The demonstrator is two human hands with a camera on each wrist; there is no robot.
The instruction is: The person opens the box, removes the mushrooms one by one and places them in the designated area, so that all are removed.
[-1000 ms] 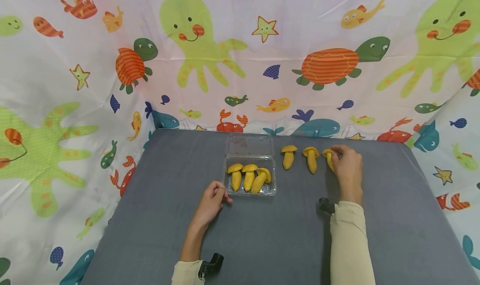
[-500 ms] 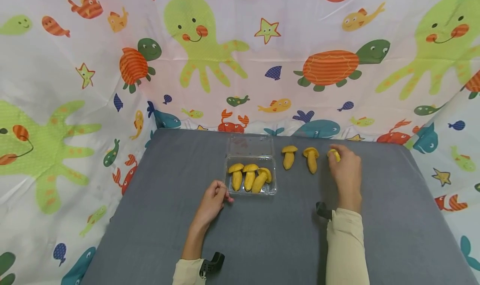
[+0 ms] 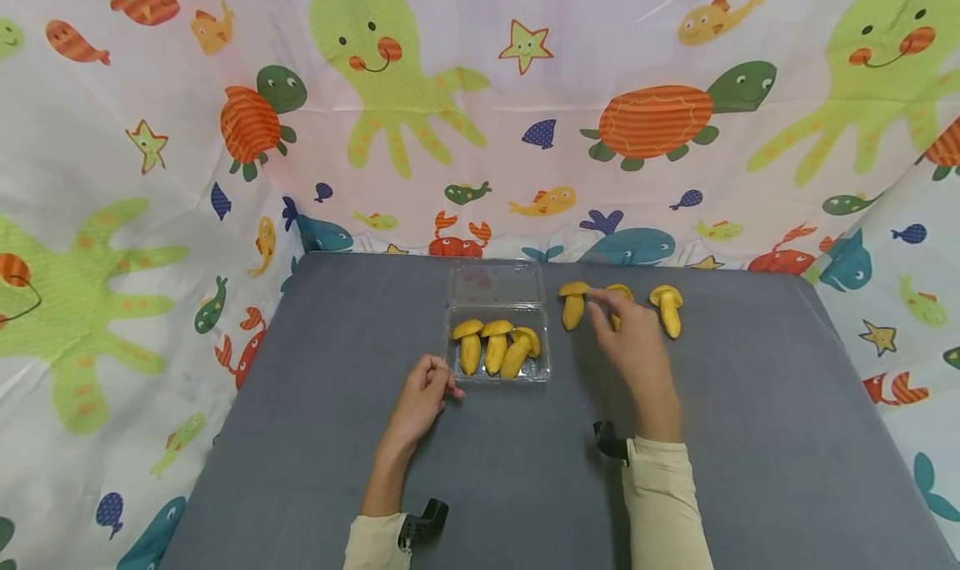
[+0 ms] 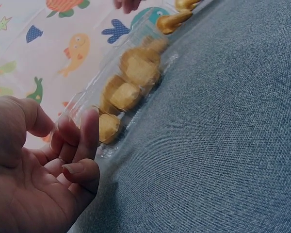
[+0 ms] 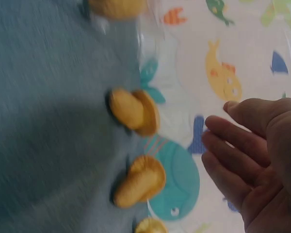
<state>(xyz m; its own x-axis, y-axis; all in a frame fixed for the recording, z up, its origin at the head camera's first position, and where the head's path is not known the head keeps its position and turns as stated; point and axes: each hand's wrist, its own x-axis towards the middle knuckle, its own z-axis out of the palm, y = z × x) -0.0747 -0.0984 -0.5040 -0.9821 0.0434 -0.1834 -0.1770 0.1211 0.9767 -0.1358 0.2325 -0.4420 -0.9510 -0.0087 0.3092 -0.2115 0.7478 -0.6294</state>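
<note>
A clear plastic container stands on the cloth with its lid folded back. Three yellow mushrooms lie inside, among them a left mushroom and a tilted right one. By the container's lower left corner rests my left hand, fingers loosely curled; whether they touch the plastic is unclear. My right hand hovers with fingers extended and nothing in them. It partly covers the middle mushroom of a row of three. Its neighbours are the near-container mushroom and the rightmost mushroom.
Grey cloth covers the table. Behind and at both sides hangs a white curtain printed with sea animals. Dark wrist camera mounts sit at both cuffs.
My right hand lets go of the rightmost mushroom, which now lies tilted the other way, and moves left over the row. The left hand stays by the container; the head view shifts slightly.
</note>
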